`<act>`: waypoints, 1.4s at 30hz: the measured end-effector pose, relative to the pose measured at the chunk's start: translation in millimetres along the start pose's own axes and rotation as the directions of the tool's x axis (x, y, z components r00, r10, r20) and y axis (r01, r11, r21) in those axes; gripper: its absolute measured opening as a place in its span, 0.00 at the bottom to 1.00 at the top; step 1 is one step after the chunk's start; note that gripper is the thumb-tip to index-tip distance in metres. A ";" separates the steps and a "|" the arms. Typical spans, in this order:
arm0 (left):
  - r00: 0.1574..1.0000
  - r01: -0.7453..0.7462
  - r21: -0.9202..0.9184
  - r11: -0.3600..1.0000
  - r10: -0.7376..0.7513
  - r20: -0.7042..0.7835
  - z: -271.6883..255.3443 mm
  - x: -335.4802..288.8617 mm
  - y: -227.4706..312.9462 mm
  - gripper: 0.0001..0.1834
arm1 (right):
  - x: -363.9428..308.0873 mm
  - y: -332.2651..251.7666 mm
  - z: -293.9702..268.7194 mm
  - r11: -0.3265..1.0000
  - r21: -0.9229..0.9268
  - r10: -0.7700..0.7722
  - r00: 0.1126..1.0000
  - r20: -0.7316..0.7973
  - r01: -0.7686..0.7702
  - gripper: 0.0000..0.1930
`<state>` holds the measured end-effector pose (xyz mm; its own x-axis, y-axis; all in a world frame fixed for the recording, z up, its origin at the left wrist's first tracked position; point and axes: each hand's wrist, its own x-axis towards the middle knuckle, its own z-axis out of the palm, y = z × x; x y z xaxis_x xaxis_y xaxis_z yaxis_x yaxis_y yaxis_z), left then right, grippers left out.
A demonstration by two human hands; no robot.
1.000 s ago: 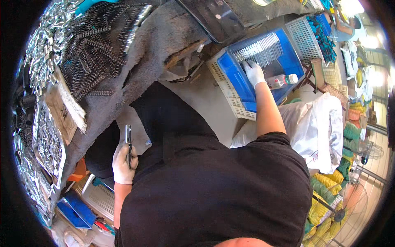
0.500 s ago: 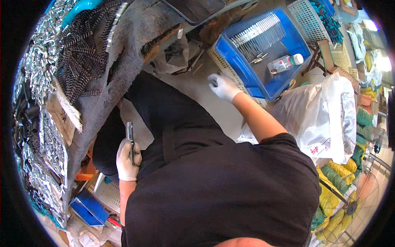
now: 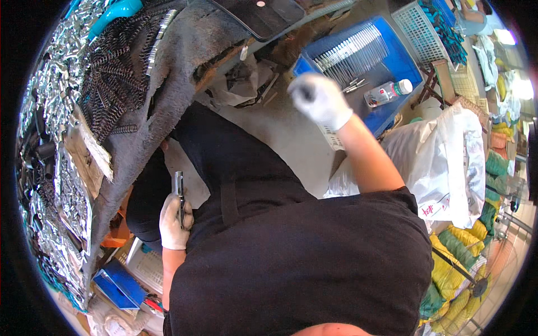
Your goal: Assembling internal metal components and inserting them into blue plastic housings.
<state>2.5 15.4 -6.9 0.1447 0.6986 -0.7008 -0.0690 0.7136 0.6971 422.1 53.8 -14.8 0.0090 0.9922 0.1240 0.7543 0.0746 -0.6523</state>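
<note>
Near my left thigh, my white-gloved left hand (image 3: pixel 175 223) is closed around a slim silver-and-black metal tube (image 3: pixel 179 183). The tube's bright end sticks up past the fingers. My right hand (image 3: pixel 320 101), also gloved in white, is raised by the near left side of a blue bin (image 3: pixel 407 61). Motion smears its fingers, and a dark patch shows on them; whether it holds anything I cannot make out. Inside the bin lie a row of thin metal rods (image 3: pixel 353 49), a few loose rods and a clear bottle (image 3: pixel 388 93) with a white cap.
At left, a cloth-covered bench (image 3: pixel 185 42) carries dark coil springs (image 3: pixel 115 84) and heaps of small metal parts (image 3: pixel 47 95). A black tray (image 3: pixel 260 17) sits at its far edge. White sacking (image 3: pixel 443 168) stands right of me, near a fan (image 3: pixel 476 285).
My right hand has risen and moved slightly right from beside the bin, now blurred. My left hand still grips the metal tube, almost unmoved.
</note>
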 end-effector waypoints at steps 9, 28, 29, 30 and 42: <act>0.997 0.060 -0.012 0.998 -0.060 -0.058 -0.1 12.6 0.7 0.17 | 7.7 159.1 -19.7 0.786 -0.032 0.617 0.787 -0.032 -0.617 0.37; 1.000 -0.002 0.036 0.999 0.001 0.007 2.6 -0.7 2.4 0.13 | -73.2 52.6 111.5 0.849 -0.086 0.528 0.840 0.124 -0.521 0.12; 0.999 -0.010 0.033 0.999 0.009 0.040 -3.2 0.2 -1.7 0.13 | -78.0 59.4 110.2 0.847 -0.074 0.532 0.840 0.105 -0.527 0.12; 0.998 -0.019 0.039 0.999 0.017 0.066 -8.2 -1.5 -3.8 0.13 | -81.3 58.6 100.8 0.919 -0.116 0.384 0.922 0.047 -0.377 0.12; 0.987 -0.119 0.075 0.990 0.109 0.115 -8.6 -10.8 -16.0 0.16 | -67.9 67.9 -0.9 0.668 -0.401 0.617 0.768 -0.171 -0.626 0.14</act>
<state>-6.4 -3.0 -11.9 0.2489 0.7618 -0.5981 -0.0113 0.6198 0.7847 473.4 -8.6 -66.9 0.5845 0.7912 -0.1798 0.7620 -0.6114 -0.2135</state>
